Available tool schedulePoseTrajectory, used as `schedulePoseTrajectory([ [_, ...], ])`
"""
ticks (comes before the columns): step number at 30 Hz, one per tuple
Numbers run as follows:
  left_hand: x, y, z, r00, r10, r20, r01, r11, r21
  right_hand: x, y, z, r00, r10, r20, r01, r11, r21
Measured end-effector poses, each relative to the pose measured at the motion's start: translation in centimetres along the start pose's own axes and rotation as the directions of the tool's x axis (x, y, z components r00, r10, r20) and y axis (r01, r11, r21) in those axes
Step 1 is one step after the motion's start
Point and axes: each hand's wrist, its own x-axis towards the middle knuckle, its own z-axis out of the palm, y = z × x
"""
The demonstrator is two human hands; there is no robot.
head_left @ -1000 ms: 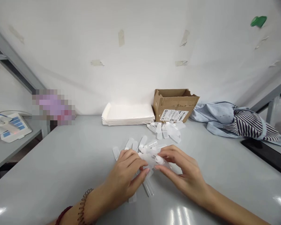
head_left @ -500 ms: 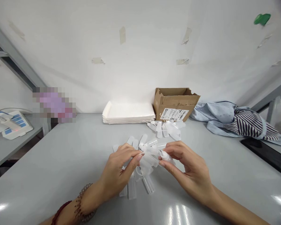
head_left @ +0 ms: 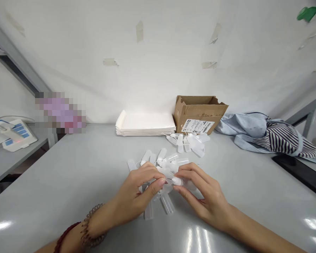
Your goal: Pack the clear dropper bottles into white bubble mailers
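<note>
Several clear plastic tubes point(head_left: 167, 203) with white caps and thin strings lie in a loose cluster on the grey table, partly under both hands. My right hand point(head_left: 202, 196) holds a small white-capped bottle point(head_left: 177, 181) between thumb and fingers, its cap pointing left. My left hand point(head_left: 144, 189) pinches thumb and index finger together just left of that cap; what lies between the fingertips is too small to make out. A smaller bunch of similar tubes point(head_left: 196, 143) sits farther back, in front of the cardboard box.
A stack of white envelopes point(head_left: 146, 124) lies by the wall beside an open cardboard box point(head_left: 202, 114). At the right are a blue and striped cloth bag point(head_left: 281, 137) and a black phone-like object point(head_left: 300, 175). A white-blue device point(head_left: 19, 135) rests on the left shelf.
Both hands have come closer together. The bottle in my right hand has moved left and slightly down, nearer my left fingertips. The view has shifted slightly.
</note>
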Motion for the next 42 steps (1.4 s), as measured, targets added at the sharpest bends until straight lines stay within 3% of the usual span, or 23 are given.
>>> schedulePoseTrajectory([
  [17,-0.12,-0.4,-0.06,0.995,0.024,0.1,-0.022,0.999,-0.024,0.02,-0.26,-0.24,0.995,-0.042,0.093,0.037,0.998,0.054],
  [24,-0.32,-0.71,0.0,0.987,0.1,0.123,-0.106,0.993,0.047,0.13,-0.18,-0.76,0.983,-0.037,0.177,0.025,0.997,0.069],
  [30,-0.24,-0.23,0.0,0.975,0.096,0.2,-0.118,0.988,0.101,0.0,-0.28,-0.79,0.978,-0.041,0.205,0.02,0.995,0.102],
  [42,-0.46,-0.23,0.58,0.966,0.117,0.233,-0.154,0.976,0.151,0.12,-0.29,-0.34,0.98,-0.044,0.195,0.019,0.991,0.13],
])
